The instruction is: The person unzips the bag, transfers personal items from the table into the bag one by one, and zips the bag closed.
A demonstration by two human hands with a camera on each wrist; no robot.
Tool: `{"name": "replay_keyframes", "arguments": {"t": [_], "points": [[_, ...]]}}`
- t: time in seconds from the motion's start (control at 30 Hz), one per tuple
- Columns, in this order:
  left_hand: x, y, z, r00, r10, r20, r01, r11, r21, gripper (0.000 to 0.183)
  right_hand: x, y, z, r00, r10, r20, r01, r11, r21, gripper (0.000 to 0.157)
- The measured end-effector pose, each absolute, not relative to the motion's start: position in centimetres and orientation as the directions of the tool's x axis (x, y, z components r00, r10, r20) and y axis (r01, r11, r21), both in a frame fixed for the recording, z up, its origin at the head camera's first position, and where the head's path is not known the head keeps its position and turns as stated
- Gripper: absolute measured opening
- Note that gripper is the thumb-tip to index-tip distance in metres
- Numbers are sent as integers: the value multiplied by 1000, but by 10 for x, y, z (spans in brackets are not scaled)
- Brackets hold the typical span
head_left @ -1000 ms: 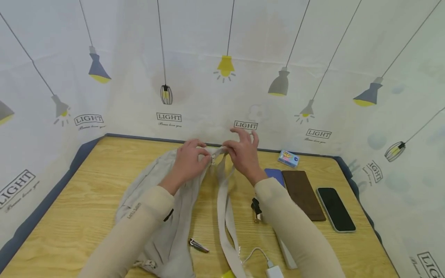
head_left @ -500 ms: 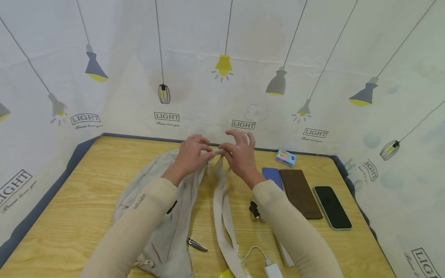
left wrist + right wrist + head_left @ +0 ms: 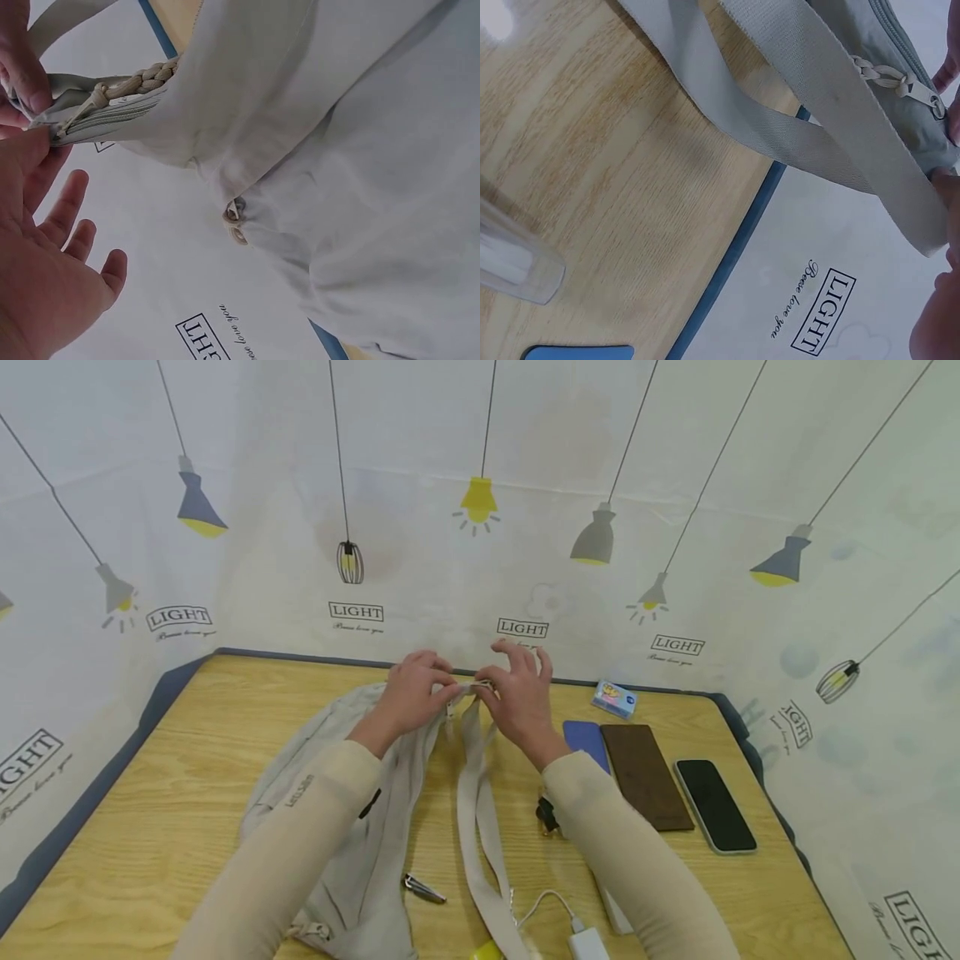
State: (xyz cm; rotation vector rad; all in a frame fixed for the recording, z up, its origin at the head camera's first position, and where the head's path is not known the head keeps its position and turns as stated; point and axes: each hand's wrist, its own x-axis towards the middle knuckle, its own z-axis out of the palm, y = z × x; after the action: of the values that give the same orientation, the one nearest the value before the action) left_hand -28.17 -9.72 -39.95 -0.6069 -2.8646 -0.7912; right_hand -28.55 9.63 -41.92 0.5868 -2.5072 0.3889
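Note:
A light grey cloth shoulder bag (image 3: 378, 860) lies on the left half of the table, its far end lifted between both hands. My left hand (image 3: 405, 700) pinches the bag's edge beside the zipper, thumb against index finger, other fingers spread. A braided cord pull (image 3: 142, 81) hangs by the zipper there. Close on its right, my right hand (image 3: 522, 700) pinches the same end, where the strap (image 3: 468, 810) joins; its other fingers are raised. In the right wrist view, a metal zipper pull (image 3: 922, 94) shows near the fingertips. The pinched edge itself is partly hidden.
Right of the bag lie a nail clipper (image 3: 424, 888), a black item (image 3: 546, 814), a white plug-like block (image 3: 588, 945) with a cable, a blue flat thing (image 3: 585, 742), a brown flat case (image 3: 647, 777), a phone (image 3: 716, 806) and a small blue box (image 3: 615, 699).
My left hand has shifted right along the bag's edge, so both hands are nearer each other. The pinched end has stayed lifted; the head view has turned slightly.

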Motion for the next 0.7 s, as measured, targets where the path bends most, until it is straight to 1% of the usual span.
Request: {"name": "replay_keyframes", "arguments": {"t": [0.2, 0.5, 0.7], "points": [[-284, -100, -394, -913, 349, 212, 408, 786, 465, 25, -284, 97, -419, -755, -341, 560, -493, 858, -142, 13], [-287, -104, -394, -873, 435, 220, 486, 747, 454, 26, -283, 96, -423, -733, -357, 579, -518, 845, -135, 12], [-288, -104, -398, -847, 487, 215, 531, 743, 408, 25, -283, 96, -427, -749, -370, 550, -516, 846, -134, 13]]}}
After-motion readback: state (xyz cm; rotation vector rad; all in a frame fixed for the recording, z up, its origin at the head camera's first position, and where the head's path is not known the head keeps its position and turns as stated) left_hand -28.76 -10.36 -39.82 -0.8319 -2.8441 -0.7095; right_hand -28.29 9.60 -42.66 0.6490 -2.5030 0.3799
